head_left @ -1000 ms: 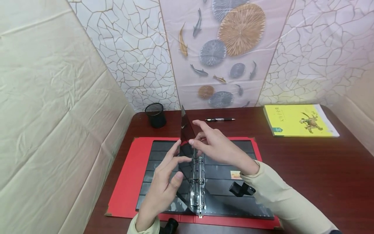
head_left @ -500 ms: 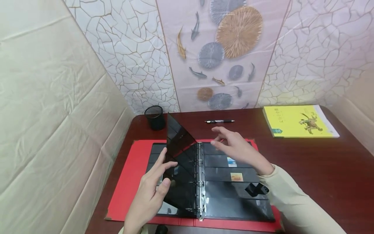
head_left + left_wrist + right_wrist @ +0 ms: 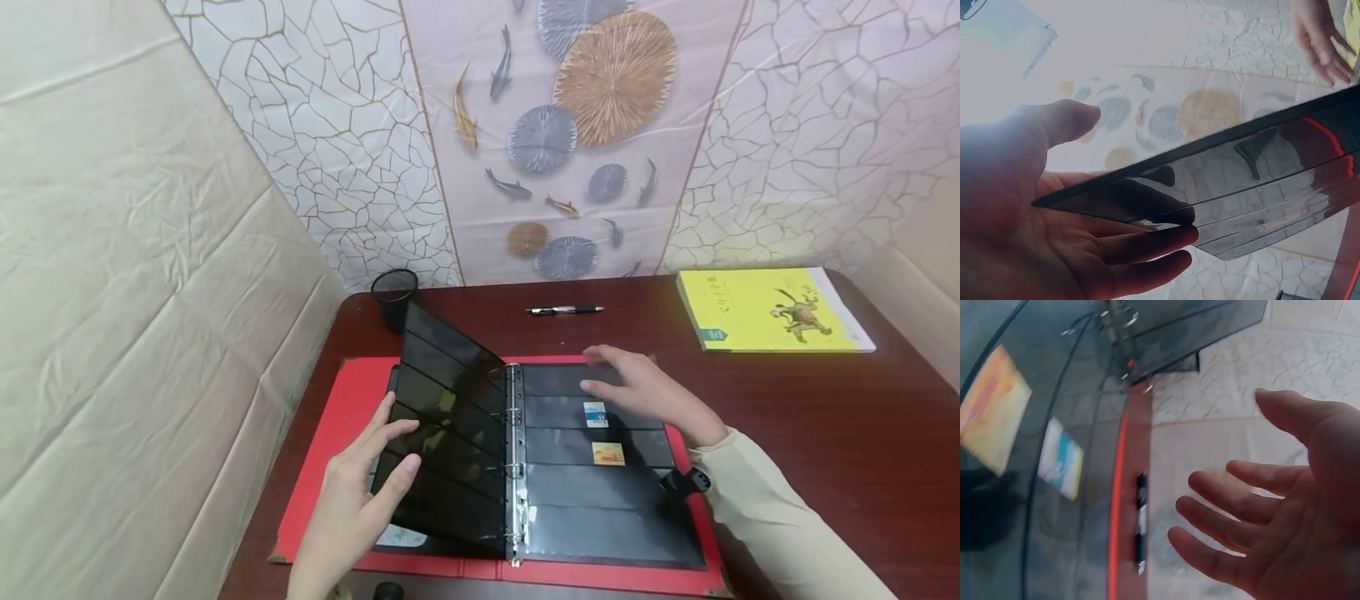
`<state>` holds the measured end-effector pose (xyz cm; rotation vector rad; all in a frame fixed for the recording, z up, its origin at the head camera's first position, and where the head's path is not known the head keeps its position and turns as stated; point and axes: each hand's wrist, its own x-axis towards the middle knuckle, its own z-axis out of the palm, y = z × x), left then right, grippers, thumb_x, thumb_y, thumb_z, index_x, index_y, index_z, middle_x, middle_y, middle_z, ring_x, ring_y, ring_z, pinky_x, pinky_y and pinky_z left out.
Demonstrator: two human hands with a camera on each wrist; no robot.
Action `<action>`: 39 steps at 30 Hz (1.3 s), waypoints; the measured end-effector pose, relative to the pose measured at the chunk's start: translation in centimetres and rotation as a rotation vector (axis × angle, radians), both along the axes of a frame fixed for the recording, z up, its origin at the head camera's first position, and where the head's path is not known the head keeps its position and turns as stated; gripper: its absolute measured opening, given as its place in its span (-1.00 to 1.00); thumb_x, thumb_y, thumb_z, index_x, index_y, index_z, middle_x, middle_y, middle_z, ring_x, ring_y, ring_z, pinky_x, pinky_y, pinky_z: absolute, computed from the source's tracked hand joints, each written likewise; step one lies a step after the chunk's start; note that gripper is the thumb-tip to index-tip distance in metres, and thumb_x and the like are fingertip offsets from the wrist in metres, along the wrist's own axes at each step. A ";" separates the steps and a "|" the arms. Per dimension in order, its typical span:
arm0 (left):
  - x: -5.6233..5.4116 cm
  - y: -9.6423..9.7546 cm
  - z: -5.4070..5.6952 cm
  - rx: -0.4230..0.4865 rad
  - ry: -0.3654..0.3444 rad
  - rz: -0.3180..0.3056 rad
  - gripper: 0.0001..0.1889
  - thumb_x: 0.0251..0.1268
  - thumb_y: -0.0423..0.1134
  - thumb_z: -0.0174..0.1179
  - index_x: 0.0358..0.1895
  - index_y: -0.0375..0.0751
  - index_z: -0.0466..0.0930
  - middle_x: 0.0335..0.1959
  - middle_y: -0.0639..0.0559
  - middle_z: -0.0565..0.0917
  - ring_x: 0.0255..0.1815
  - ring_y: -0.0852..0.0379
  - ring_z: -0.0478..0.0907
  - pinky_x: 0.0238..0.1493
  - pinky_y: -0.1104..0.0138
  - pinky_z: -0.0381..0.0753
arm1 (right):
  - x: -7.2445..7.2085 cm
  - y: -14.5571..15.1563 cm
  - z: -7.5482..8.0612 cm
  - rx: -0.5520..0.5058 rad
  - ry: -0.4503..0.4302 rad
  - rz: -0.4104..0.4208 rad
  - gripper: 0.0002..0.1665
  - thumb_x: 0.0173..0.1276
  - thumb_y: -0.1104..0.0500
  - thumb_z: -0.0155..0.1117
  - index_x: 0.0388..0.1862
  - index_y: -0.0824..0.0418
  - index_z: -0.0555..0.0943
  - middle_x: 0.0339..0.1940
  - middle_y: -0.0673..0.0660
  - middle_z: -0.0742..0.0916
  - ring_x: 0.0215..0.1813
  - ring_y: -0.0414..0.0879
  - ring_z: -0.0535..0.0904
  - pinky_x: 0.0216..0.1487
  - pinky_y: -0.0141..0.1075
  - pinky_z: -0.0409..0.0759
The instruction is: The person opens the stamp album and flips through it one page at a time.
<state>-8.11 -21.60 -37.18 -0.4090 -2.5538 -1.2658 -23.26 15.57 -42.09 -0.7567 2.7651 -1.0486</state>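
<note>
A red ring binder [image 3: 315,467] lies spread out, its metal rings [image 3: 514,467] down the middle. One black pocket page [image 3: 442,433] stands tilted up on the left side. My left hand [image 3: 352,492] supports that page's outer edge; in the left wrist view the page [image 3: 1241,187] lies against the extended fingers, the thumb apart from it. Over the upper part of the right-hand page [image 3: 600,529] hovers my right hand [image 3: 652,392], fingers spread and holding nothing. Two small stamps sit in that page's pockets, a blue-and-white stamp [image 3: 596,415] above an orange-yellow stamp [image 3: 608,454].
Behind the binder, a pen [image 3: 565,310] lies on the dark red table [image 3: 810,450]. A black mesh pen cup [image 3: 390,310] stands at the back left, partly behind the raised page. At the back right rests a yellow book [image 3: 772,310]. Patterned cloth walls surround the table.
The raised page has swung left from nearly upright, carried by my left hand. My right hand has left the page and moved right, uncovering both stamps.
</note>
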 end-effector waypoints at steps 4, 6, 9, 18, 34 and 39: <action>0.0 -0.6 -0.2 -0.010 -0.011 0.042 -0.58 0.41 -0.22 0.29 0.30 -0.15 0.57 0.49 -0.11 0.38 0.43 -0.20 0.38 0.13 -0.24 0.52 | -0.4 1.1 -1.4 0.047 -0.037 -0.020 -0.23 0.36 0.10 0.43 0.40 0.46 0.38 0.26 0.43 0.59 0.29 0.33 0.50 0.23 0.23 0.47; -0.1 -0.9 -0.4 -0.016 -0.023 0.062 -0.53 0.41 -0.21 0.30 0.34 -0.17 0.52 0.48 -0.12 0.39 0.43 -0.20 0.38 0.14 -0.21 0.52 | -0.6 1.6 -2.1 0.065 -0.053 -0.034 -0.18 0.35 0.09 0.45 0.43 0.46 0.35 0.30 0.45 0.55 0.31 0.35 0.47 0.23 0.24 0.46; -0.1 -1.3 -0.7 -0.021 -0.046 0.089 -0.48 0.40 -0.19 0.31 0.38 -0.20 0.48 0.47 -0.13 0.40 0.43 -0.20 0.37 0.17 -0.16 0.51 | -1.0 2.3 -3.0 0.088 -0.080 -0.056 -0.09 0.30 0.08 0.48 0.46 0.48 0.29 0.37 0.48 0.47 0.36 0.37 0.40 0.27 0.27 0.41; -0.4 -2.4 -1.8 -0.006 -0.087 0.149 -0.45 0.36 -0.22 0.36 0.37 -0.21 0.46 0.47 -0.20 0.39 0.42 -0.24 0.38 0.21 -0.05 0.44 | -1.3 3.5 -4.5 0.111 -0.105 -0.073 0.09 0.14 0.07 0.61 0.48 0.47 0.23 0.37 0.51 0.40 0.41 0.48 0.20 0.30 0.40 0.25; -1.1 -3.9 -3.9 0.026 -0.162 0.173 -0.33 0.29 -0.30 0.41 0.44 -0.19 0.36 0.49 -0.20 0.35 0.28 -0.27 0.52 0.12 -0.16 0.54 | -1.2 4.3 -5.8 0.164 -0.233 -0.127 0.42 0.00 0.10 0.68 0.55 0.57 -0.07 0.51 0.60 0.10 0.49 0.52 -0.05 0.40 0.37 0.07; -1.3 -4.6 -4.8 0.050 -0.234 0.195 -0.28 0.27 -0.33 0.41 0.47 -0.16 0.31 0.50 -0.23 0.32 0.27 -0.29 0.52 0.19 -0.19 0.49 | -0.9 4.5 -5.7 0.172 -0.228 -0.113 0.38 0.04 0.11 0.67 0.54 0.59 -0.05 0.52 0.61 0.11 0.49 0.51 0.01 0.39 0.35 0.12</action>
